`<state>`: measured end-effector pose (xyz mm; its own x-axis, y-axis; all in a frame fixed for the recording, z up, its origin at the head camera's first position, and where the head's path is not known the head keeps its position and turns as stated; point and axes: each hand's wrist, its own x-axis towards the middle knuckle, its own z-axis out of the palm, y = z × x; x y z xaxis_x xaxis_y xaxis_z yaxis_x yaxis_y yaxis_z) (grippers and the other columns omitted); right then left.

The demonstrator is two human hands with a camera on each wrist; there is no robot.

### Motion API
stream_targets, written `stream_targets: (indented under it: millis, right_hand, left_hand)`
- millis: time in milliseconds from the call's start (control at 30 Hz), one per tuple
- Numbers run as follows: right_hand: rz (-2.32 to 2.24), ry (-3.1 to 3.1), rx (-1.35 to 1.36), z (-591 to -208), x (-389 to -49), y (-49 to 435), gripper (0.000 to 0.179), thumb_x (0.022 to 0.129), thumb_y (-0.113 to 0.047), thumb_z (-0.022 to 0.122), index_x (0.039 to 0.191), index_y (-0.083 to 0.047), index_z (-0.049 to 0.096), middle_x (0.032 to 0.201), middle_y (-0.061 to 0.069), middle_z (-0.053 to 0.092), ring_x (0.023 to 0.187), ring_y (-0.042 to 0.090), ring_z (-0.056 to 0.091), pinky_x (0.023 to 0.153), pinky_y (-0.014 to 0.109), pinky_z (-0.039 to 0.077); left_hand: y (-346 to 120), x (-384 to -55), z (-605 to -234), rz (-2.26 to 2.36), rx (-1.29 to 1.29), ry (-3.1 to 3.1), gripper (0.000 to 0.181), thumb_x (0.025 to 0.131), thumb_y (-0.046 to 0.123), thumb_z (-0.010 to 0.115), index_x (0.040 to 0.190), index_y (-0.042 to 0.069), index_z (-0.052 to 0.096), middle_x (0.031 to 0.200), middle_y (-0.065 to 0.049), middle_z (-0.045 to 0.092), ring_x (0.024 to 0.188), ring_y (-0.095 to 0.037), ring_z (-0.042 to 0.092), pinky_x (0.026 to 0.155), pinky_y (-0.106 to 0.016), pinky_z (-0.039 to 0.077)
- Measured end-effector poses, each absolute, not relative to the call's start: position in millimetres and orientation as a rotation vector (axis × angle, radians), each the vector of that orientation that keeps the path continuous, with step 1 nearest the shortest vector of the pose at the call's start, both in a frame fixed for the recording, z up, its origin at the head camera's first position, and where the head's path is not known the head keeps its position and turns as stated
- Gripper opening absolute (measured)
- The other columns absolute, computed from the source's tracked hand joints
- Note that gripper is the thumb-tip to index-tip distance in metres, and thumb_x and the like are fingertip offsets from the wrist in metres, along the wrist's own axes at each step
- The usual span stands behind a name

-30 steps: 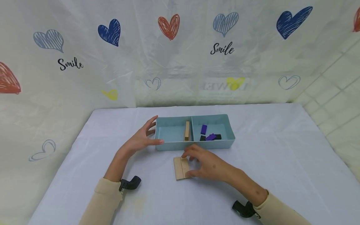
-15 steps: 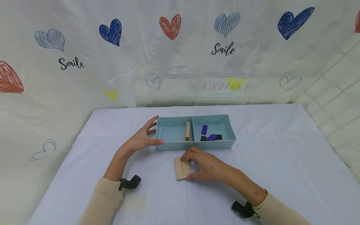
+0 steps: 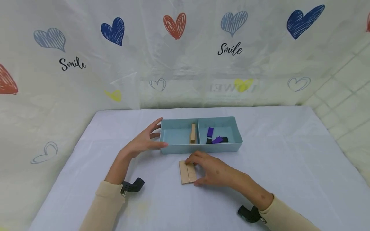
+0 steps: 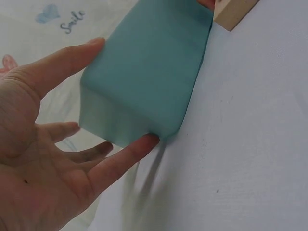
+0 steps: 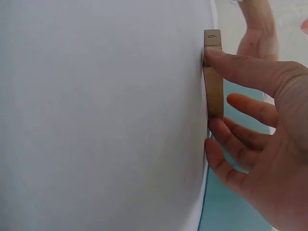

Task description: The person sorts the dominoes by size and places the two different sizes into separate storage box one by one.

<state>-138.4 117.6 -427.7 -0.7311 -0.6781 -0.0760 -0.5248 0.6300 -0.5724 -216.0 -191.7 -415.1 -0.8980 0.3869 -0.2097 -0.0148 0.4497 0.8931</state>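
Two pale wooden blocks [image 3: 184, 173] lie flat side by side on the white table, in front of a light-blue divided box [image 3: 202, 149]. My right hand [image 3: 215, 171] holds the right-hand block by its ends, fingertips at the far end and thumb at the near one. In the right wrist view, a block end [image 5: 212, 36] bears a printed 6, and the thumb [image 5: 240, 70] covers part of the wood. My left hand [image 3: 143, 141] grips the box's left end, its thumb on the front wall and the other fingers along the end wall [image 4: 108, 113].
Upright against the divider in the box's left compartment is another wooden block [image 3: 192, 133]. The right compartment holds purple pieces [image 3: 210, 132] and black pieces [image 3: 225, 140]. A heart-printed curtain [image 3: 185, 64] hangs behind the table [image 3: 277, 154].
My right fingertips have settled slightly on the block, with the thumb shifting a little toward its near right corner. The left hand stays on the box.
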Motion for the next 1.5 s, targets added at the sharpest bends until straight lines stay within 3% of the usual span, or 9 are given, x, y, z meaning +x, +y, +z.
stream_targets:
  millis: [233,533,1500]
  right_hand:
    - [-0.800,2.568,-0.970,-428,-139,117,0.066,0.078,-0.025,0.093,0.137,-0.021,0.063,0.136,-0.009,0.059,0.119,0.011,0.060,0.106,0.037,0.055]
    - [-0.881,2.554,-0.965,-425,-137,119,0.062,0.081,-0.023,0.091,0.136,-0.021,0.062,0.137,-0.010,0.056,0.111,0.012,0.060,0.098,0.033,0.057]
    - [-1.198,2.582,-1.097,-415,-139,122,0.058,0.083,-0.021,0.089,0.135,-0.017,0.064,0.150,-0.002,0.053,0.129,0.016,0.060,0.096,0.038,0.060]
  left_hand:
    - [-192,-216,-414,1.435,0.321,2.313,0.109,0.087,0.034,0.084,0.165,0.048,0.009,0.175,-0.006,0.017,0.159,-0.040,0.028,0.118,-0.066,0.040]
    - [-192,-216,-414,1.451,0.323,2.295,0.111,0.087,0.033,0.085,0.165,0.047,0.007,0.175,-0.007,0.016,0.160,-0.039,0.026,0.118,-0.065,0.040]
    - [-192,-214,-415,1.473,0.319,2.290,0.107,0.086,0.034,0.085,0.163,0.052,0.013,0.175,-0.004,0.018,0.161,-0.038,0.025,0.119,-0.065,0.040]
